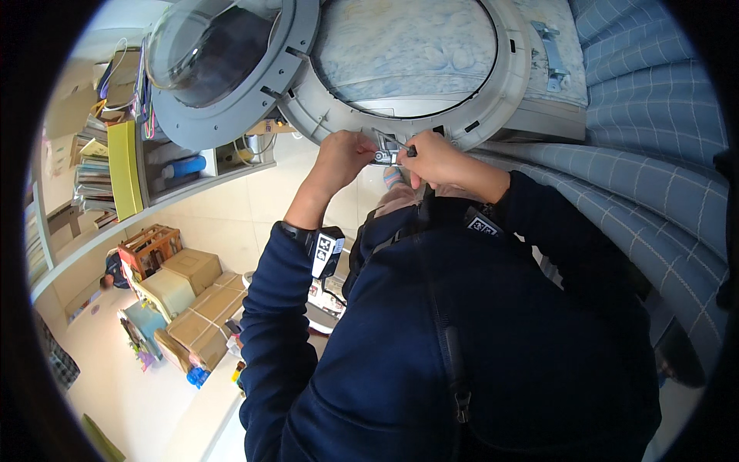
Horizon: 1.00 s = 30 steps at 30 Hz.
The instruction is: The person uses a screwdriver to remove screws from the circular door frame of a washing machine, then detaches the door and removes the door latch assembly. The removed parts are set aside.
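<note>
A round pale ring frame (508, 85), seemingly a washing machine door part, lies in front of me. At its near edge sits a small metal latch-like piece (382, 156). My right hand (440, 160) is closed around the dark handle of a thin screwdriver (411, 152), its shaft slanting toward my left hand. My left hand (344, 160) is closed beside the metal piece, fingertips pinched together; what they hold, if anything, is too small to make out. To the left, a second grey ring (208, 129) carries a clear domed glass (181, 58).
Blue checked curtains (639, 85) hang along the right. Left stands a shelf (165, 202) with books, a yellow-green box (124, 169) and a blue bottle (185, 167). Cardboard boxes (204, 312) and a wooden crate (150, 246) stand farther back at lower left. A light blue bracket (550, 58) lies beyond the frame.
</note>
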### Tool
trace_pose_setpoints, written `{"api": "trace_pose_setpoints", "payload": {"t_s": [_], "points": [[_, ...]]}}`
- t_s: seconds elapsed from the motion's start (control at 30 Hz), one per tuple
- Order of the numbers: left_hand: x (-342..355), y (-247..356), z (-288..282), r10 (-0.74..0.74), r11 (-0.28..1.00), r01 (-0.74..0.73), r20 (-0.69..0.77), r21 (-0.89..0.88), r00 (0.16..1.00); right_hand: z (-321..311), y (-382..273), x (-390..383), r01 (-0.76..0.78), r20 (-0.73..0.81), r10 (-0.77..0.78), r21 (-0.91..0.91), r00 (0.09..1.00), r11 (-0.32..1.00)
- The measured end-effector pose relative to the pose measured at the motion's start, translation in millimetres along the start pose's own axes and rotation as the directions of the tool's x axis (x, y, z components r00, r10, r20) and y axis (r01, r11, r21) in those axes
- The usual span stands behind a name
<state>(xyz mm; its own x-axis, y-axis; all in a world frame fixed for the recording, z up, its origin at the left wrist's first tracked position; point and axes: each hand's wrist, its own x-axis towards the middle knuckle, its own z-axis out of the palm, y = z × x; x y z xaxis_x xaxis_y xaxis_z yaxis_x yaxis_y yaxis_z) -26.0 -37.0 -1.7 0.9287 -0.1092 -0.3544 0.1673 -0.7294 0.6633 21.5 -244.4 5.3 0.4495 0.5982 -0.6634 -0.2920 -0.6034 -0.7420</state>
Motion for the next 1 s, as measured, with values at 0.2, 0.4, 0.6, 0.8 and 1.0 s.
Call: {"api": "trace_pose_setpoints", "payload": {"t_s": [0.2, 0.4, 0.6, 0.8, 1.0], "points": [[3.9, -1.6, 7.7, 0.035, 0.966, -0.024, -0.038, 0.259, 0.999, -10.2, -6.3, -6.6, -0.145, 0.351, 0.030, 0.305, 0.936, 0.941], [2.5, 1.6, 10.0, 0.026, 0.975, -0.004, -0.096, 0.220, 0.995, -14.6, 3.0, -9.4, -0.249, 0.459, -0.053, 0.572, 0.887, 0.781], [-3.2, 1.5, 10.6, 0.041, 0.997, -0.032, -0.138, 0.067, 0.990, -16.6, 17.9, -18.7, -0.022, 0.199, -0.055, 0.365, 0.978, 0.931], [-3.8, -0.7, 6.4, 0.131, 0.991, -0.127, -0.083, 0.051, 0.988, 1.2, 14.5, -6.0, 0.307, -0.138, -0.367, -0.330, 0.920, 0.893], [-4.2, -6.7, 10.2, 0.081, 0.994, -0.085, -0.049, -0.069, 0.995, 7.8, 1.8, 0.6, 0.214, -0.105, -0.354, -0.628, 0.929, 0.748]]}}
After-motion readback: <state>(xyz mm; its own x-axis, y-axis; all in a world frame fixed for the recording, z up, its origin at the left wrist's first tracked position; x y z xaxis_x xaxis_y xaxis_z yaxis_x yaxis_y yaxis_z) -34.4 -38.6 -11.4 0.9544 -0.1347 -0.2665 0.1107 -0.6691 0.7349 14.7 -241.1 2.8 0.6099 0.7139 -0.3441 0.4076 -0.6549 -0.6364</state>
